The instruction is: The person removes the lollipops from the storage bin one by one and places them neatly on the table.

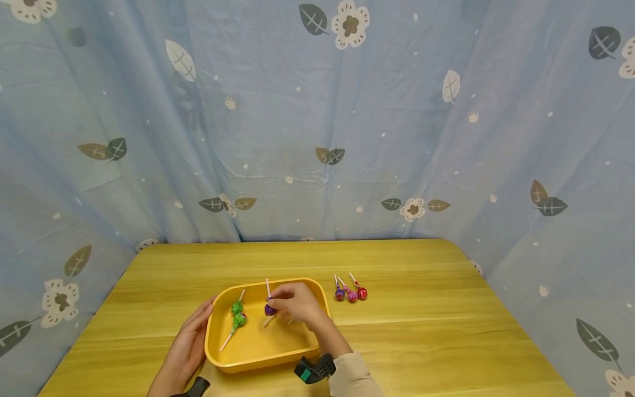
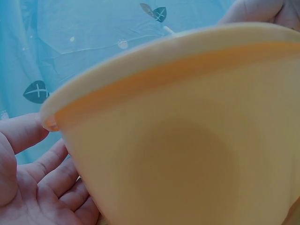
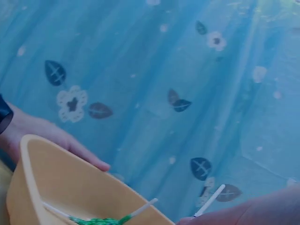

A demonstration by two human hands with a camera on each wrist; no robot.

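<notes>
My right hand (image 1: pixel 296 302) reaches over the yellow bin (image 1: pixel 253 361) and pinches a purple-wrapped lollipop (image 1: pixel 270 310) between thumb and fingertips, its white stick pointing up and away. In the right wrist view a white stick (image 3: pixel 211 199) rises beside this hand. My left hand (image 1: pixel 190 336) rests against the bin's left side, fingers fairly straight along the outer wall and thumb by the rim, as the left wrist view also shows. Two green lollipops (image 1: pixel 239 320) lie in the bin's left part. Other sticks (image 1: pixel 269 321) show below my right hand, which hides their heads.
Right of the bin, three lollipops lie on the wooden table (image 1: pixel 421 331): one purple (image 1: pixel 339 294), one pink (image 1: pixel 352 296) and one red (image 1: pixel 362 293). A blue patterned curtain (image 1: pixel 297 110) hangs behind the table's far edge.
</notes>
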